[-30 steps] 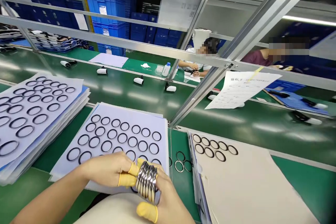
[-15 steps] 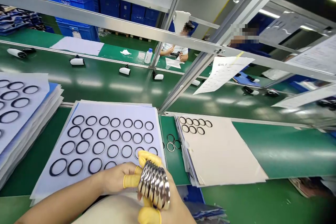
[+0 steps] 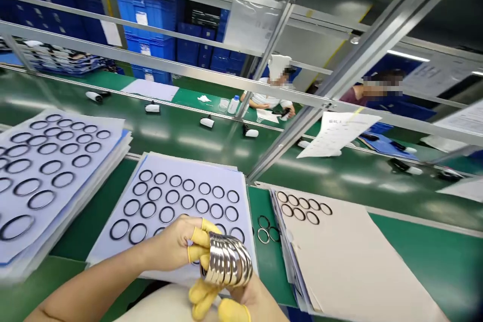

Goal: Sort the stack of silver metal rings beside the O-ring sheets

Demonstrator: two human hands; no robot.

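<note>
Polished metal rings (image 3: 226,264) stand stacked side by side in one tight bundle, held between our hands just above the lower part of a pale lilac sheet (image 3: 196,167). Our left hand (image 3: 169,246) clamps the bundle from one side, and our right hand (image 3: 245,302) cups it from below and the far side, so the grip is closed on the metal from both sides. Yellow finger cots (image 3: 197,244) cover several fingertips. Under the bundle, black rings (image 3: 172,196) lie in rows on the sheet, and more fill a thick pile of sheets (image 3: 113,133) to our left. A few loose rings (image 3: 263,235) lie on the green conveyor surface (image 3: 407,251) to our right, beside a beige sheet (image 3: 358,261) with two short rows of black rings (image 3: 304,206). We judge that the step in hand is managing this metal bundle above the sheet, with none set down. The next move seems to call for one hand to steady the bundle while the other's fingertips work a single ring free.
</note>
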